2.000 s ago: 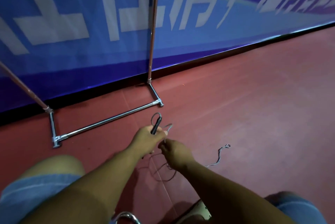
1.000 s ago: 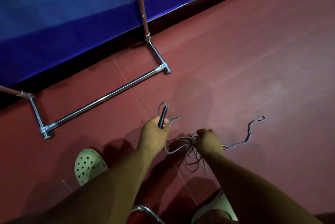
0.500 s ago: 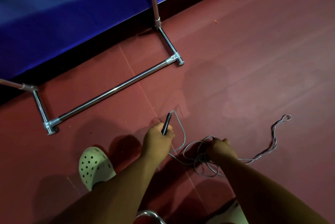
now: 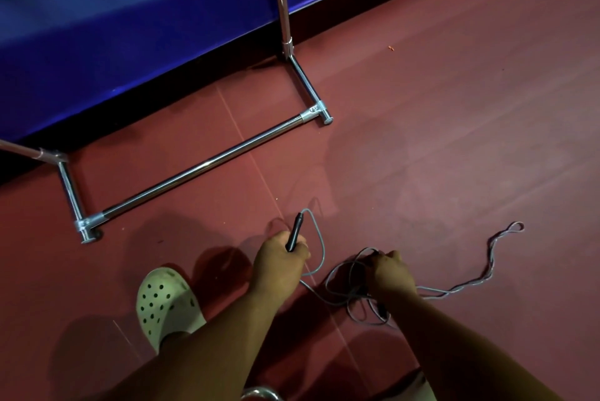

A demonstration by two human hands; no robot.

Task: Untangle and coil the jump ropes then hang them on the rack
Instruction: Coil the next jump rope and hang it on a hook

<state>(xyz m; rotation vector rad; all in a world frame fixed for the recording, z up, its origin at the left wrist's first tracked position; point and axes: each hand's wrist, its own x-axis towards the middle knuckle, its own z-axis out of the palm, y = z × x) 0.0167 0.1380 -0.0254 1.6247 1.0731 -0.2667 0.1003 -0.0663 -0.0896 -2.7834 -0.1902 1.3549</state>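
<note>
A thin grey jump rope (image 4: 341, 290) lies in a tangle of loops on the red floor, with a doubled strand trailing off to the right (image 4: 487, 270). My left hand (image 4: 281, 257) is closed around its black handle (image 4: 294, 231), which points up and away from me. My right hand (image 4: 388, 270) is low on the floor, fingers closed on the tangled loops. The chrome rack (image 4: 201, 166) stands beyond my hands; only its floor bar and lower uprights show.
A blue banner wall (image 4: 130, 27) runs behind the rack. My foot in a pale green perforated clog (image 4: 165, 303) rests left of my left arm. A curved chrome piece (image 4: 259, 394) shows at the bottom edge. Open red floor stretches to the right.
The view tilted down from the banner to the floor. Both hands dropped toward the floor; my right hand went from pinching a strand near the handle to gripping the tangle on the ground.
</note>
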